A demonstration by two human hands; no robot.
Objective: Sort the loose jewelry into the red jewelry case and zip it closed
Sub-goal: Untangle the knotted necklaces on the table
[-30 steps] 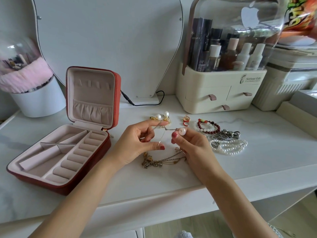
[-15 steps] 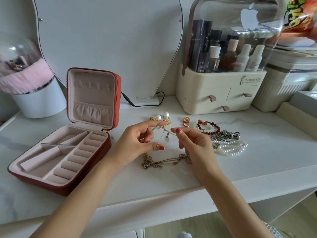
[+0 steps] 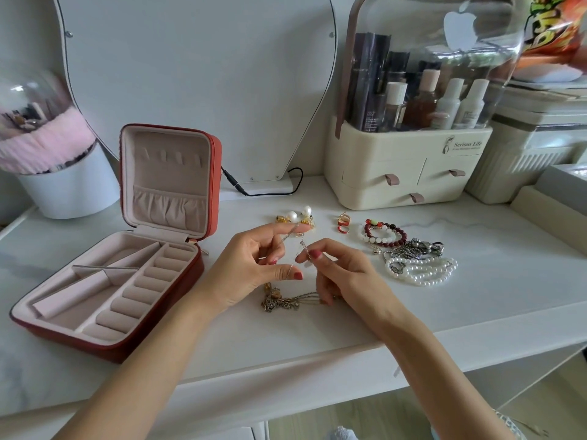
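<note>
Both hands are up over the white tabletop [image 3: 317, 328], working one thin silver chain [image 3: 287, 238] between them. The left hand [image 3: 251, 268] has the chain draped across its outstretched forefinger and pinned lower down against the thumb, the fingers [image 3: 295, 228] partly spread. The right hand [image 3: 346, 277] pinches the other end of the chain between thumb and forefinger, its other fingers curled loosely underneath. The chain hangs just above the tabletop, between the two hands.

Off to the left sits the red jewelry case [image 3: 120, 265], unzipped, lid standing upright, its pink ring rolls and compartments showing nothing but a thin divider. Under the hands lies a tangled gold chain [image 3: 282, 301]. Behind the left forefinger, a pair of pearl earrings [image 3: 298, 215]; to their right, small red and gold rings [image 3: 343, 222], then a dark red bead bracelet [image 3: 384, 235], a silver chain bracelet [image 3: 416, 249] and a pearl bracelet [image 3: 422, 269] heaped close together. A cream cosmetics organizer [image 3: 403, 166] stands at the back.
</note>
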